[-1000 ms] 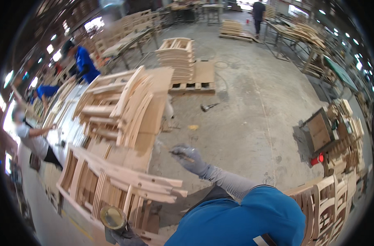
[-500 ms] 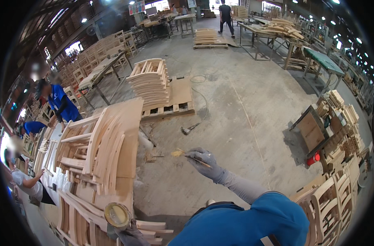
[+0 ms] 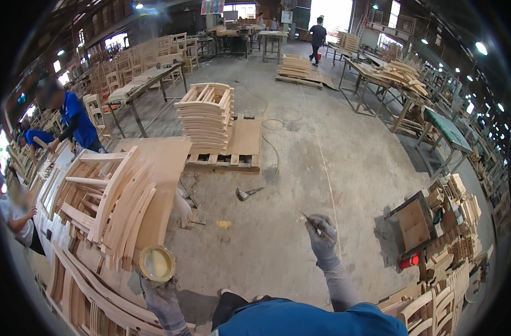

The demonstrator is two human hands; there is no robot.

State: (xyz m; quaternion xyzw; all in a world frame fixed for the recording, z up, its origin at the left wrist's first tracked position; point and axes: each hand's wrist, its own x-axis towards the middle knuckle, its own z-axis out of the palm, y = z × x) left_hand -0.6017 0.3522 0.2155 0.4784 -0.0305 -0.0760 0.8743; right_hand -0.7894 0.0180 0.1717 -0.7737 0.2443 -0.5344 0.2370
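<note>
Round cup: held mouth-up at lower left, just beside the curved wood parts, probably to keep the pale contents from spilling.
Left hand: gloved in grey, set below and behind the cup, with the grip closed around it; partly hidden, so cannot tell exact finger placement.
Right hand: gloved alike, held out above the concrete floor, well apart from the cup; grip pinched closed on a thin tool.
Thin tool: slanted through the fingers like a pencil, poking out forward, perhaps for fine control; too small to tell whether tipped with bristles.
Curved wood parts: laid close together beside the left hand, seemingly for easy reach.
Cardboard sheet: spread beneath wooden frames, likely to guard against scratches.
Stacked frames: piled curve upon curve on a pallet, apparently to save space and stay off the floor.
Dark hand tool: lying on the floor near a loose hose; cannot tell if connected.
Co-worker in blue: bent over wood at far left, well apart from both hands.
</note>
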